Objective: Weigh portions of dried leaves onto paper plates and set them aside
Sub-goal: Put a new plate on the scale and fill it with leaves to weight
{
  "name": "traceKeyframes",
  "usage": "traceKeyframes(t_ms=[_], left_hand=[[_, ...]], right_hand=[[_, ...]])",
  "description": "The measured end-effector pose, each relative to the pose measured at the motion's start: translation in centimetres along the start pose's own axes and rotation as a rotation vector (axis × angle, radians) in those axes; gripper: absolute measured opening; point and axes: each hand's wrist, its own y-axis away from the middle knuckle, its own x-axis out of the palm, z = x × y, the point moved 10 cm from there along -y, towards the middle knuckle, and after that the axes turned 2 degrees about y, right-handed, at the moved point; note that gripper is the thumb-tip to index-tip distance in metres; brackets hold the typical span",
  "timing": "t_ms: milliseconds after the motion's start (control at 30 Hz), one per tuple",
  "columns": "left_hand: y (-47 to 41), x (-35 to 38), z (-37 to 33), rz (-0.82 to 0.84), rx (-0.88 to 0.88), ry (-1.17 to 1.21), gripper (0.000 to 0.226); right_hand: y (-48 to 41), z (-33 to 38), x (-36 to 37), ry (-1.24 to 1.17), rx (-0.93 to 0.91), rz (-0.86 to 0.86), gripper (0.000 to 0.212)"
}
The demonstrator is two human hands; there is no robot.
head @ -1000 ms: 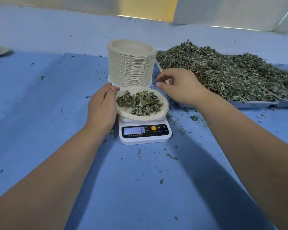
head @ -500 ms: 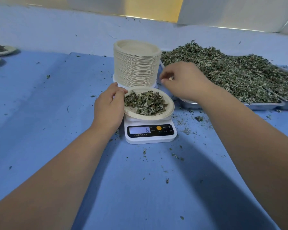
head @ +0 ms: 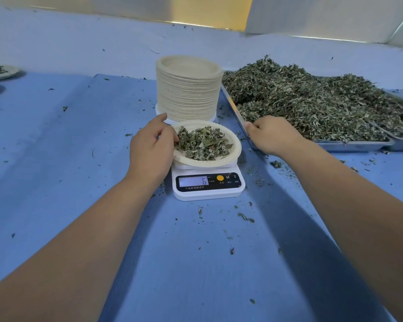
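**Plate of leaves on the scale, display reading 6**

A paper plate (head: 233, 152) sits on the white scale (head: 208, 190) at the middle of the blue worktop (head: 196, 270), with a loose portion of dried leaves (head: 203, 144) heaped on it. The scale's display shows 6.

The left hand (head: 152, 148) is at the plate's 9 o'clock. Its fingers (head: 172, 135) bend over the rim with the tips against the edge of the leaves, and the thumb sticks out toward the plate stack (head: 187, 89), which stands just beyond the scale at 12 o'clock.

The right hand (head: 273, 135) lies at the plate's 3 o'clock, against the near corner of the metal tray (head: 354, 145). Its fingers are curled under, and I cannot tell whether they hold anything.

The tray, at 2 o'clock, carries a large heap of leaves. Two filled plates (head: 2, 72) lie well apart at 10 o'clock. Leaf crumbs dot the worktop.
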Motion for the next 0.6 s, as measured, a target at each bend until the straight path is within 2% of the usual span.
traceKeyframes(t_ms=[67,167,300,400,500,600], left_hand=[[0.1,-0.3,-0.3,-0.024,0.010,0.009,0.023],[0.0,-0.3,-1.4,-0.007,0.067,-0.030,0.026],[1.5,2.3,-4.9,0.176,0.398,-0.363,0.043],[3.0,4.3,-5.8,0.302,0.527,-0.523,0.047],[2.9,4.4,-5.8,0.297,0.514,-0.578,0.058],[2.1,3.5,-5.0,0.236,0.411,-0.592,0.059]], right_hand=[[0.1,0.0,-0.2,0.062,0.006,-0.006,0.059],[0.4,-0.6,1.2,0.187,0.061,0.115,0.069],[0.4,0.5,1.5,0.114,-0.011,0.062,0.064],[0.2,0.8,1.5,0.093,-0.016,0.049,0.060],[-0.2,0.5,1.5,0.073,-0.001,0.063,0.060],[-0.2,0.3,0.9,0.010,-0.003,0.007,0.058]])
